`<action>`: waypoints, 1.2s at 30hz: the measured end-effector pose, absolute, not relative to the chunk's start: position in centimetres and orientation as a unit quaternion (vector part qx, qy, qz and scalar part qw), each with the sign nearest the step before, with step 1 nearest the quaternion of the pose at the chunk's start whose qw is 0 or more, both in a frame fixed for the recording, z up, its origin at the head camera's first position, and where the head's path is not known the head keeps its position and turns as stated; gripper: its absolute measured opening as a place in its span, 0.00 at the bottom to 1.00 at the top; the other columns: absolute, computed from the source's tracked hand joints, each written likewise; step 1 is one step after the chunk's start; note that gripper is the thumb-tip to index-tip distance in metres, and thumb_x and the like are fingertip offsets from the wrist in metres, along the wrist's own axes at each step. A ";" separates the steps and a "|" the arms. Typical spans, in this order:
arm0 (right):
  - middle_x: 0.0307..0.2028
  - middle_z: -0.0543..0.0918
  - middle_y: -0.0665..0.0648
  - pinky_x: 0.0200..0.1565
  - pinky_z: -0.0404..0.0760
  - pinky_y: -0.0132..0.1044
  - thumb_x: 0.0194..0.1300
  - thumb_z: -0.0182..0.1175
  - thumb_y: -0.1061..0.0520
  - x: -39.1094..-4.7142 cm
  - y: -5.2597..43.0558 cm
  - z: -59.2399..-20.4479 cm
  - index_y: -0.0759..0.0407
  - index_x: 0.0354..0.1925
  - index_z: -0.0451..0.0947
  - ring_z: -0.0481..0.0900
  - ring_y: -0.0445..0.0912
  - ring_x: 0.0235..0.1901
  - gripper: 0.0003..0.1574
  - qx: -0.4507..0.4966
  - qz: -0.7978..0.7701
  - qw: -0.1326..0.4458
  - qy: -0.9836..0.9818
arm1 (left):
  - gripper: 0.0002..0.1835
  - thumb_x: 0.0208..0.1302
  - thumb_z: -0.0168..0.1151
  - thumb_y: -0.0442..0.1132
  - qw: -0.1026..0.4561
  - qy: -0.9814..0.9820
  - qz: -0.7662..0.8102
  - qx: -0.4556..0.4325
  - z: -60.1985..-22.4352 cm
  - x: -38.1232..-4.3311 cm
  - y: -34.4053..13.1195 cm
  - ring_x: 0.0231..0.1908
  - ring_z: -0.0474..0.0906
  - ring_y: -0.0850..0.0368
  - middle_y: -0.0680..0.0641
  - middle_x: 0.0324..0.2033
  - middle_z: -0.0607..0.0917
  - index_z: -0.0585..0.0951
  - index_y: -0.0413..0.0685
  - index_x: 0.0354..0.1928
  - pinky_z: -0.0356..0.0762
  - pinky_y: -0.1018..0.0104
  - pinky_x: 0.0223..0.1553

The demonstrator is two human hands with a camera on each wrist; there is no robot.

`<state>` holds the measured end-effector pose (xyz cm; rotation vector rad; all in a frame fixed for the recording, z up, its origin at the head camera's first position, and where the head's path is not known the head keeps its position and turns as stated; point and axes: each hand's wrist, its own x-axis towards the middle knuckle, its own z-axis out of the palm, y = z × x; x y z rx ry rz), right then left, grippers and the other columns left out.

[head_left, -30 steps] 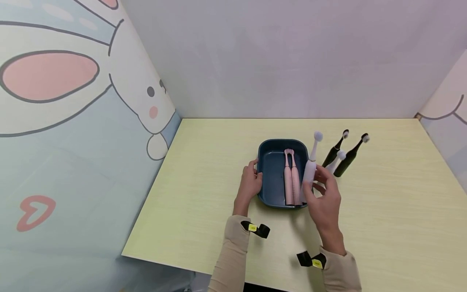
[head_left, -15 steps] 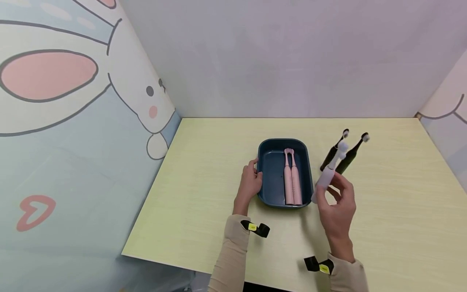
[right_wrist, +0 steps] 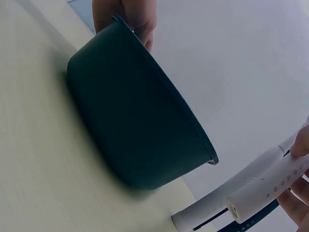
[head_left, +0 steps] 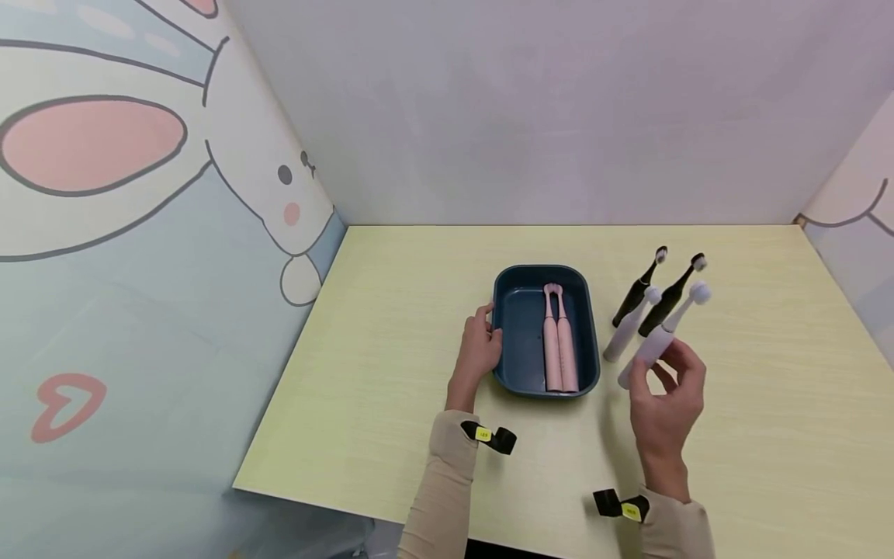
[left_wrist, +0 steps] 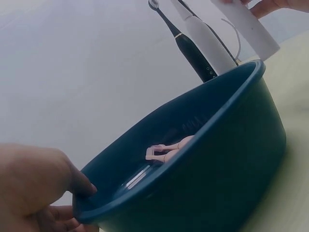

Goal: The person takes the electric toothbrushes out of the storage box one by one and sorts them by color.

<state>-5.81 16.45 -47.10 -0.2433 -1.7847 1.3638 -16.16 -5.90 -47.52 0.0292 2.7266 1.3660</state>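
Note:
My left hand (head_left: 480, 349) grips the left rim of a dark blue plastic basin (head_left: 519, 341), thumb over the inside in the left wrist view. Two pink electric toothbrushes (head_left: 552, 353) lie side by side in the basin. Right of it, my right hand (head_left: 667, 407) pinches a white electric toothbrush (head_left: 655, 347) by its handle, brush head up and tilted right. Its base end (right_wrist: 236, 210) shows in the right wrist view. Just behind it stands a second white electric toothbrush (head_left: 624, 335). Two black electric toothbrushes (head_left: 634, 301) stand farther back.
A pale wood-grain table (head_left: 363, 349) carries everything. A plain grey-white wall (head_left: 559, 116) rises at its back edge, and a rabbit-printed wall (head_left: 140, 295) runs along the left.
My right hand has carried the white toothbrush from over the basin's right side out to the right, past the standing white one. The left hand and basin have stayed in place.

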 end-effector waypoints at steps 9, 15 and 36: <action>0.47 0.73 0.38 0.44 0.76 0.20 0.56 0.61 0.69 -6.6 17.4 -47.7 0.61 0.57 0.71 0.76 0.39 0.47 0.29 -0.131 0.543 0.404 -0.724 | 0.26 0.70 0.51 0.36 0.047 0.895 0.444 0.004 -47.6 -16.2 -5.9 0.37 0.71 0.56 0.44 0.40 0.73 0.64 0.49 0.69 0.73 0.64 0.40; 0.45 0.71 0.37 0.43 0.75 0.19 0.56 0.62 0.67 -7.3 18.3 -48.0 0.61 0.57 0.70 0.75 0.36 0.46 0.29 -0.169 0.526 0.376 -0.744 | 0.26 0.70 0.51 0.36 0.049 0.894 0.445 0.005 -47.7 -16.2 -5.9 0.36 0.71 0.56 0.44 0.40 0.73 0.64 0.49 0.69 0.73 0.63 0.40; 0.43 0.68 0.35 0.43 0.73 0.17 0.59 0.59 0.63 -9.0 19.7 -49.4 0.63 0.55 0.67 0.72 0.32 0.45 0.25 -0.201 0.494 0.333 -0.778 | 0.26 0.70 0.51 0.36 0.046 0.895 0.444 0.009 -47.9 -16.3 -5.8 0.36 0.71 0.56 0.44 0.39 0.72 0.64 0.50 0.69 0.72 0.65 0.38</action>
